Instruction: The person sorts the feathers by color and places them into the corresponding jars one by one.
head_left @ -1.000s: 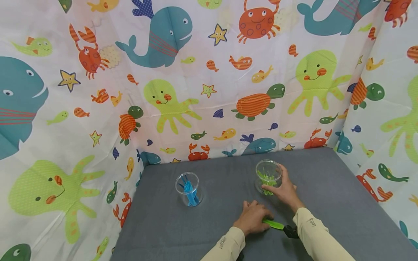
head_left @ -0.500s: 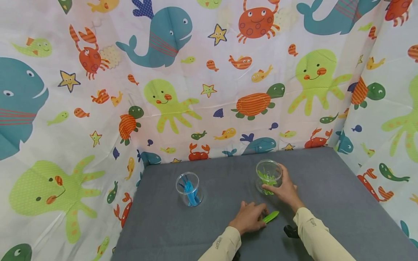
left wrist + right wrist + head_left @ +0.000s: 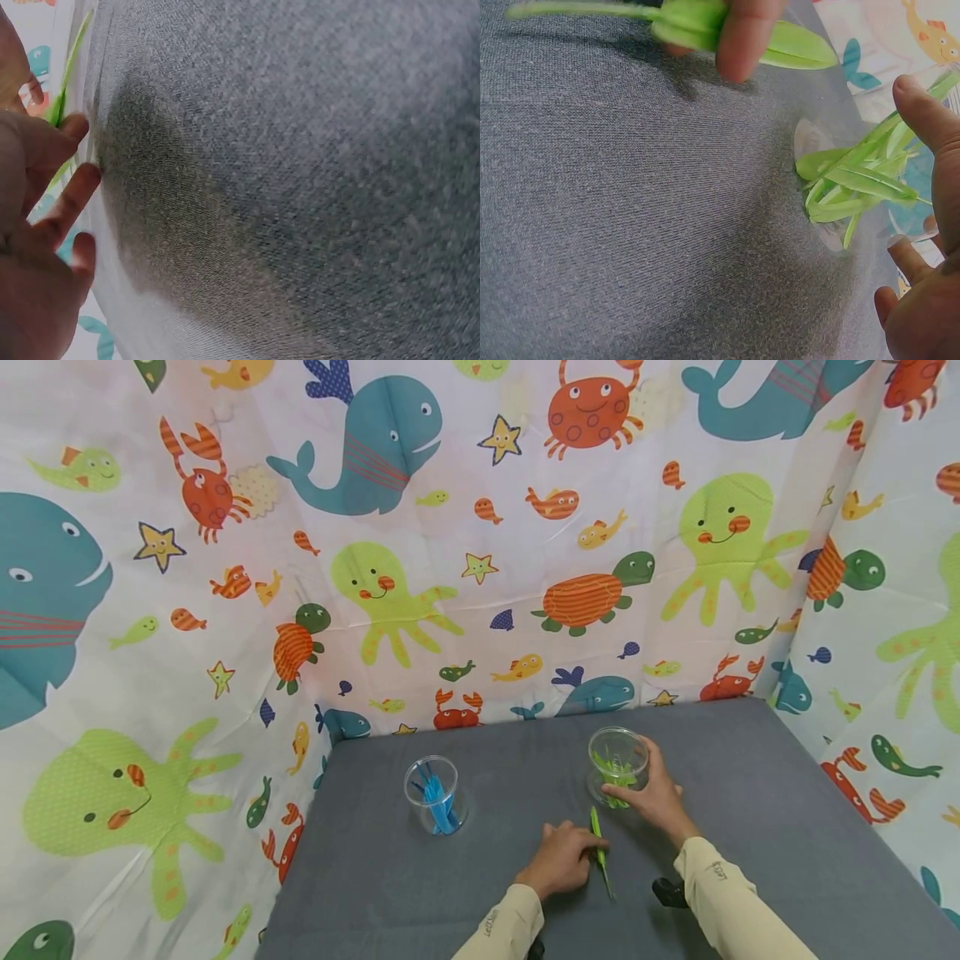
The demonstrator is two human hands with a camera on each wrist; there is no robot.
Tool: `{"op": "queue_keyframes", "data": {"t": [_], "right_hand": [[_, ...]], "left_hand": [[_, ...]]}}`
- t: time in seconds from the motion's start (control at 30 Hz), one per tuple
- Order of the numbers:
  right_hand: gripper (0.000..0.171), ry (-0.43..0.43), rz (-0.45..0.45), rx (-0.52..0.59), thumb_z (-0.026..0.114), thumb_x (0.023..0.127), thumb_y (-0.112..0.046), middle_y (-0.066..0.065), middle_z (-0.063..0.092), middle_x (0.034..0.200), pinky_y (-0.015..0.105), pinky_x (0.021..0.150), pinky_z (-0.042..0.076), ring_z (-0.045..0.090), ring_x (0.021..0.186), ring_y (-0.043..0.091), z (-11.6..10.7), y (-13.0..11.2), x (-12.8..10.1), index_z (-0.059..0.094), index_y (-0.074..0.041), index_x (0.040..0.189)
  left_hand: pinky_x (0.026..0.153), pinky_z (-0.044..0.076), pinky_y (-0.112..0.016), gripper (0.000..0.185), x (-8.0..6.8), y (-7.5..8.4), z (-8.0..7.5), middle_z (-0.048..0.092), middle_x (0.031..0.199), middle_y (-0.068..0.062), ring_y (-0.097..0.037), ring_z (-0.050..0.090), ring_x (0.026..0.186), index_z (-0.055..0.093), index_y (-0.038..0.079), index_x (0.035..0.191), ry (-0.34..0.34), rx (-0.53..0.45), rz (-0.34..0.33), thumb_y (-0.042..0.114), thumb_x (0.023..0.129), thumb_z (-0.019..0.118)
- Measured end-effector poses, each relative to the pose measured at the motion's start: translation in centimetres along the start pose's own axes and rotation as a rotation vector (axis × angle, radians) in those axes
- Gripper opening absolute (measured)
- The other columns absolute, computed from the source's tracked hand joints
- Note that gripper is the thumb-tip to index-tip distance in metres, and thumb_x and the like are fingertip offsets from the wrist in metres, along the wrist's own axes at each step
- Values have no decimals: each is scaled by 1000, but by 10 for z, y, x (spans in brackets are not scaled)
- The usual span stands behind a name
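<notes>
Our left hand (image 3: 561,860) pinched the green knife (image 3: 599,852), long axis running up-frame. Its tip pointed at the clear cup (image 3: 617,766) just above, which our right hand (image 3: 654,793) gripped.

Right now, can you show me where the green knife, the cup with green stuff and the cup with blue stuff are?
green knife (image 3: 601,853), head view, middle of its length.
cup with green stuff (image 3: 617,752), head view, clear rim.
cup with blue stuff (image 3: 431,775), head view, clear rim.

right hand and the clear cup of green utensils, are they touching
Touching. The head view shows the right hand wrapped around the side of the clear cup, and the right wrist view shows its fingers against the cup wall.
</notes>
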State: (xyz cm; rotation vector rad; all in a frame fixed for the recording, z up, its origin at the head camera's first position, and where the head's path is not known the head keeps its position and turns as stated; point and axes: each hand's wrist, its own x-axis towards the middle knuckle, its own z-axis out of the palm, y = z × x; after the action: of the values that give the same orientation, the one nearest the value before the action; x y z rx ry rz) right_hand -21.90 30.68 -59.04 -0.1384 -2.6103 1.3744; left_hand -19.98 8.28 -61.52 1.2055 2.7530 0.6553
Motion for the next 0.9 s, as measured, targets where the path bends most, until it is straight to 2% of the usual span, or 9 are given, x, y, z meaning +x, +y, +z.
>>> {"op": "queue_keyframes", "data": {"t": [0.13,0.27,0.4,0.5,0.7,0.9], "right_hand": [[118,1,2,5,86,81,-43,29,30,162,72,100,14,35,142,53,0,0,0,5,-14,162],[117,7,-1,10,86,81,-41,29,30,161,71,99,14,35,141,53,1,-1,0,6,-13,162],[116,6,-1,11,86,81,-41,30,31,160,69,98,14,35,140,54,1,-4,0,7,-12,161],[116,5,4,8,86,81,-41,29,31,161,68,98,15,35,141,53,0,-5,-1,8,-13,161],[117,6,0,6,86,81,-41,30,31,161,69,97,15,35,141,54,0,-3,0,7,-13,162],[116,10,0,4,86,81,-40,30,31,160,68,96,15,34,142,54,1,-2,0,8,-13,161]], "left_hand": [[73,25,-25,20,2,-3,1,73,95,23,3,50,79,79,36,110,108,96,5,27,93,73],[73,25,-24,13,3,-6,1,64,83,21,3,42,75,79,39,102,218,146,19,35,90,77],[75,21,-25,8,2,-6,-1,51,86,15,0,34,77,79,40,98,299,154,17,40,90,77],[76,20,-26,8,2,-5,-4,49,90,14,-1,34,79,79,39,96,343,151,4,42,90,77],[77,23,-25,9,6,-1,-17,63,90,17,0,48,80,78,36,98,383,79,-22,38,90,77],[78,26,-24,8,14,-2,-32,69,88,17,5,56,78,77,31,98,415,-95,-64,31,90,78]]}}
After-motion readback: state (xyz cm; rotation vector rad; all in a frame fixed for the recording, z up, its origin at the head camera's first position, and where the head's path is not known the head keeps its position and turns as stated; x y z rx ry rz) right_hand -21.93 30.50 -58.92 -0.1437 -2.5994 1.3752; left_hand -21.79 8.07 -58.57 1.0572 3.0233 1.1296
